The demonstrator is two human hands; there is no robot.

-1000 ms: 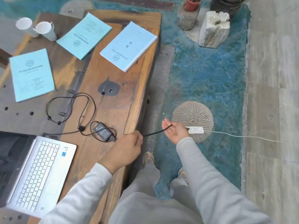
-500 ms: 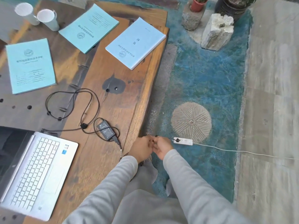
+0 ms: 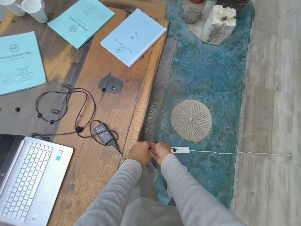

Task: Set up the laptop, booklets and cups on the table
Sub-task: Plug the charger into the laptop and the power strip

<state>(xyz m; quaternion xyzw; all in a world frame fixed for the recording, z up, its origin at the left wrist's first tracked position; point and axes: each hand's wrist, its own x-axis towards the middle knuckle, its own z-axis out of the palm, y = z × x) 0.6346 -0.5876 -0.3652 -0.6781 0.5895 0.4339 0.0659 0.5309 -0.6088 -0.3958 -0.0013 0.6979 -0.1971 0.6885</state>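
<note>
An open silver laptop (image 3: 32, 176) lies at the near left of the wooden table (image 3: 104, 168). Three light blue booklets (image 3: 19, 62) (image 3: 81, 20) (image 3: 133, 36) are spread across the far part. Two white cups (image 3: 35, 9) (image 3: 11, 5) stand at the far left corner. The black charger brick (image 3: 103, 133) and its looped cable (image 3: 65, 108) rest beside the laptop. Just off the table's right edge, my left hand (image 3: 140, 153) and my right hand (image 3: 160, 151) are pressed together, both closed on the black power cable (image 3: 152, 145). A black plug sits in the white power strip (image 3: 181, 150) on the floor.
The power strip's white cord (image 3: 244, 153) runs right across the floor. A round carved stone (image 3: 191, 120) is set in the blue floor. Stone blocks (image 3: 218, 25) and plant pots stand at the far right. My legs are below the hands.
A second ago my hands were apart with the cable stretched between them. They came together low beside the table edge and have stayed there; the plug now shows in the power strip.
</note>
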